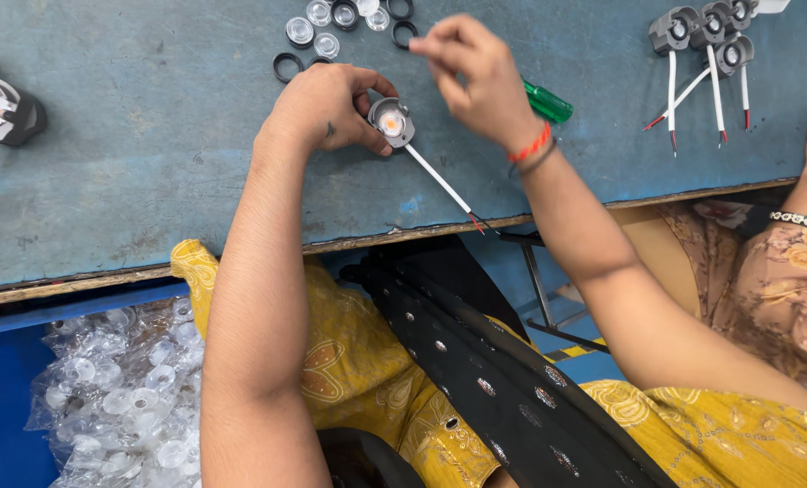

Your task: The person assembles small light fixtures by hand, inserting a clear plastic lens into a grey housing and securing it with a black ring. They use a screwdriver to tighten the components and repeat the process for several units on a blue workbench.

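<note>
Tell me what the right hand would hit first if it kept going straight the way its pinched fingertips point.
The right hand points its pinched fingertips toward the upper left. First in that line is probably the black ring on the bench, with clear lenses just beyond. The hand's height above the table is unclear.

Yellow patterned garment [367, 361], red wrist thread [531, 145]
</note>
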